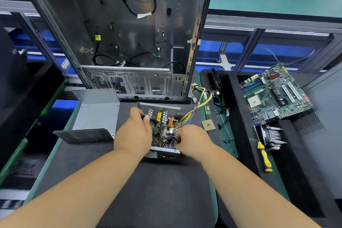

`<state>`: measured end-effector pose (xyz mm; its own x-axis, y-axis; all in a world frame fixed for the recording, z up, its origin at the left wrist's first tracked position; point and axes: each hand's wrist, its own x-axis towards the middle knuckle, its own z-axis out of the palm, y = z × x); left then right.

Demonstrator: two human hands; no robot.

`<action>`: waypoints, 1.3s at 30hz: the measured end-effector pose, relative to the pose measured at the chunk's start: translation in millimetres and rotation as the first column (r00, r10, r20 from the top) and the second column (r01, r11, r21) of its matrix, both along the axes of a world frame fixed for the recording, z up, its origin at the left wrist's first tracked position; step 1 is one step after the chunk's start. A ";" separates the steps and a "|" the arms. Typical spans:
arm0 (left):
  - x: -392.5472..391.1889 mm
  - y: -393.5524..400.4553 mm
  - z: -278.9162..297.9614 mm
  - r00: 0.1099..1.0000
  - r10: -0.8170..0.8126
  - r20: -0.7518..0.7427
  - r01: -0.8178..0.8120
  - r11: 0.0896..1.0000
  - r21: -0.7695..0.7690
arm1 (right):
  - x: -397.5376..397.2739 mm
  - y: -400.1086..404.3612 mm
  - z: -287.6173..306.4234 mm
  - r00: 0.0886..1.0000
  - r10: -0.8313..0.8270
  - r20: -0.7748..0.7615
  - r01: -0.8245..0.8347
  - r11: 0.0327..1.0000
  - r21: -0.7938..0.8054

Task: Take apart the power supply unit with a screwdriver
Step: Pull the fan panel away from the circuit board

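Observation:
The opened power supply unit (pixel 162 154) sits on the black mat in the middle, its circuit board, copper coil and wires exposed. My left hand (pixel 134 133) grips a dark part along the unit's left side, thumb pressed on it. My right hand (pixel 192 139) pinches black wires at the unit's near right corner. Its grey metal cover (pixel 96 114) lies off to the left. The yellow-handled screwdriver (pixel 264 156) lies at the right, in neither hand. Yellow and purple cables (pixel 200 102) run from the unit toward the case.
An empty computer case (pixel 118 31) stands open behind the unit. A motherboard (pixel 273 96), a heatsink fan (pixel 270 136), a CPU chip (pixel 208 125) and a memory stick (pixel 207 105) lie to the right. The green table edge (pixel 214 200) borders the mat.

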<state>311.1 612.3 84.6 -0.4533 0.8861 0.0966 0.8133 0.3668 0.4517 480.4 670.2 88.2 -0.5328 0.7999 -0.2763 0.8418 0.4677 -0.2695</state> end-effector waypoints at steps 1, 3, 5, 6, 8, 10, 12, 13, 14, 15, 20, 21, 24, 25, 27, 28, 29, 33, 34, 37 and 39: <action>-0.1 -0.1 0.1 1.000 -0.001 0.000 0.001 1.000 -0.001 | -0.4 -1.2 -1.0 1.000 -0.022 -0.011 0.022 1.000 0.010; -0.1 0.0 0.0 1.000 -0.002 0.003 0.002 1.000 -0.004 | -0.7 -4.5 -3.1 0.998 -0.056 -0.030 0.056 0.998 0.022; 0.0 0.0 0.0 1.000 -0.001 0.009 0.001 1.000 -0.007 | 0.3 -5.7 -3.0 0.998 -0.057 -0.032 0.057 0.998 0.002; 0.2 0.0 0.0 1.000 0.000 0.010 0.000 1.000 -0.009 | 0.9 -4.9 -2.1 0.998 -0.051 -0.028 0.051 0.999 -0.014; 0.4 0.0 0.3 1.000 -0.002 0.009 0.002 1.000 -0.014 | 1.3 -2.5 -0.4 0.999 -0.048 -0.025 0.047 0.999 -0.027; 0.3 0.0 0.9 1.000 -0.003 0.008 0.004 1.000 -0.019 | 0.6 -3.1 0.2 0.997 -0.069 -0.030 0.069 0.997 -0.017; 0.4 0.0 1.1 1.000 -0.002 0.011 0.003 1.000 -0.019 | 0.4 -5.3 0.0 0.996 -0.083 -0.028 0.083 0.996 -0.018; 0.5 -0.1 1.2 1.000 -0.001 0.011 0.002 1.000 -0.018 | 1.1 -5.5 -0.1 0.996 -0.086 -0.029 0.085 0.996 -0.033; 0.6 -0.2 1.3 1.000 -0.001 0.009 0.001 1.000 -0.018 | 2.2 -5.2 0.4 0.996 -0.088 -0.032 0.086 0.995 -0.054; 0.8 -0.3 1.4 1.000 -0.001 0.007 0.001 1.000 -0.017 | 3.0 -4.8 1.3 0.995 -0.093 -0.036 0.090 0.993 -0.072; 0.4 -0.7 1.4 1.000 -0.003 0.012 0.003 1.000 -0.014 | 1.5 -8.7 0.4 0.989 -0.138 -0.050 0.136 0.990 -0.039; 0.3 -0.8 1.3 1.000 -0.004 0.015 0.004 1.000 -0.012 | 1.6 -9.9 -0.1 0.989 -0.136 -0.051 0.134 0.990 -0.035; 0.0 -0.6 0.5 1.000 -0.006 0.015 0.007 1.000 -0.005 | 3.1 -9.9 2.1 0.992 -0.117 -0.047 0.115 0.992 -0.055; 0.0 -0.6 0.5 1.000 -0.007 0.017 0.007 1.000 -0.003 | 3.2 -9.3 2.9 0.992 -0.118 -0.048 0.115 0.991 -0.062; -0.1 -0.5 0.5 1.000 -0.010 0.016 0.010 1.000 -0.002 | 2.5 -8.4 2.7 0.991 -0.126 -0.053 0.123 0.991 -0.054; -0.2 -0.4 0.4 1.000 -0.011 0.015 0.011 1.000 0.000 | 2.4 -8.3 2.3 0.990 -0.129 -0.056 0.127 0.991 -0.047; -0.3 -0.5 0.1 1.000 -0.011 0.016 0.011 1.000 0.005 | 2.9 -8.2 1.9 0.989 -0.131 -0.064 0.128 0.990 -0.052; -1.0 -0.7 -1.6 1.000 -0.010 0.017 0.009 1.000 0.022 | 8.4 -1.7 3.0 0.990 -0.097 -0.107 0.079 0.984 -0.157; -1.4 -0.3 -2.1 1.000 -0.009 0.023 0.009 1.000 0.026 | 10.0 0.0 2.7 0.986 -0.105 -0.126 0.085 0.984 -0.158; -5.2 0.8 -1.9 0.997 -0.013 0.082 0.009 0.999 0.049 | 15.3 5.2 2.4 0.944 -0.219 -0.245 0.190 0.972 -0.136; -10.7 1.8 -1.4 0.980 -0.025 0.197 0.012 0.998 0.067 | 19.5 7.2 6.0 0.914 -0.259 -0.311 0.227 0.964 -0.138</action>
<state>300.4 614.1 83.1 -0.4529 0.8892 0.0644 0.7121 0.3174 0.6262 499.9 677.4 94.3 -0.3984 0.8941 -0.2043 0.7855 0.2176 -0.5794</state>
